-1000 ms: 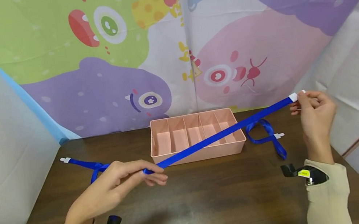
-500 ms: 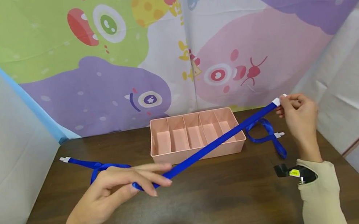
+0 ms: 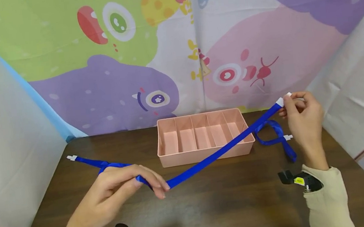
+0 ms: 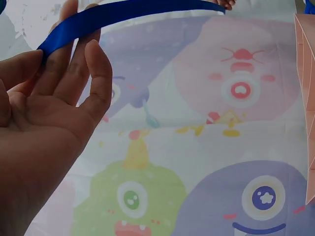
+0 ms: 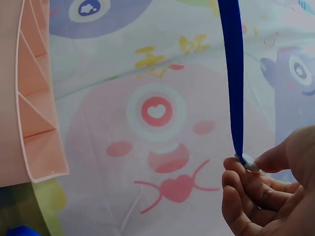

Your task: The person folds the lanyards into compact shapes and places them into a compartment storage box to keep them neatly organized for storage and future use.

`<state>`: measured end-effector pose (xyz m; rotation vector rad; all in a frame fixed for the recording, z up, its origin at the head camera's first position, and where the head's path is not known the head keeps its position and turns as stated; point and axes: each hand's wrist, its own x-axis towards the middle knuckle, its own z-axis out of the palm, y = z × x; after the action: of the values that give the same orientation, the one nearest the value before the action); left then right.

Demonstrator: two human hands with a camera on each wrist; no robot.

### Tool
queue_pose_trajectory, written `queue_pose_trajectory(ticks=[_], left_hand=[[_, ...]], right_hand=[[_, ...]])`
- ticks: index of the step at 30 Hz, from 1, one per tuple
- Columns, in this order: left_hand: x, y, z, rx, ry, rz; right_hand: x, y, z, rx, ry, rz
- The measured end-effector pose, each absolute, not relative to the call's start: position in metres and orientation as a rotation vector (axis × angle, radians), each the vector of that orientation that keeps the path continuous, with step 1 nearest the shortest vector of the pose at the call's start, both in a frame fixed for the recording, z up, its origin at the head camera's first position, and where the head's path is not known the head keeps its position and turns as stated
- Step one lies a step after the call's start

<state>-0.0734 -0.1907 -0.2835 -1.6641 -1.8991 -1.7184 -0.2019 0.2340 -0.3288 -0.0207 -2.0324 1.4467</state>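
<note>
A blue lanyard (image 3: 207, 160) slants up to the right between my two hands, sagging slightly in front of the divided box. My left hand (image 3: 120, 194) pinches its lower end between thumb and index finger; the strap (image 4: 133, 12) passes across the other, extended fingers in the left wrist view. At the upper end is a white plastic clip (image 3: 279, 102), which my right hand (image 3: 306, 122) pinches between thumb and index finger. In the right wrist view the strap (image 5: 234, 73) runs upward from those fingertips, and the remaining fingers are curled.
The pink box (image 3: 206, 156) with several compartments stands at the table's back. Another blue lanyard (image 3: 88, 162) lies to its left, partly behind my left hand. A third lanyard (image 3: 273, 141) lies looped right of the box. A cartoon-printed cloth (image 3: 182, 54) hangs behind.
My right hand has come left and my left hand a little left and down, both still holding the lanyard. The strap, straight before, now bends at my left fingertips.
</note>
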Motion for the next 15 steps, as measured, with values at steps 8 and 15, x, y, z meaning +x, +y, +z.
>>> queue_pose_trajectory(ticks=[8,15], left_hand=[[-0.077,-0.182,-0.288,-1.74,-1.886,-1.782],[-0.077,-0.178,-0.294,-1.692,-1.948,-1.837]], right_hand=[[-0.202,0.237,-0.328,0.028,-2.029,1.385],[-0.2,0.23,-0.327,0.041,-2.034,1.385]])
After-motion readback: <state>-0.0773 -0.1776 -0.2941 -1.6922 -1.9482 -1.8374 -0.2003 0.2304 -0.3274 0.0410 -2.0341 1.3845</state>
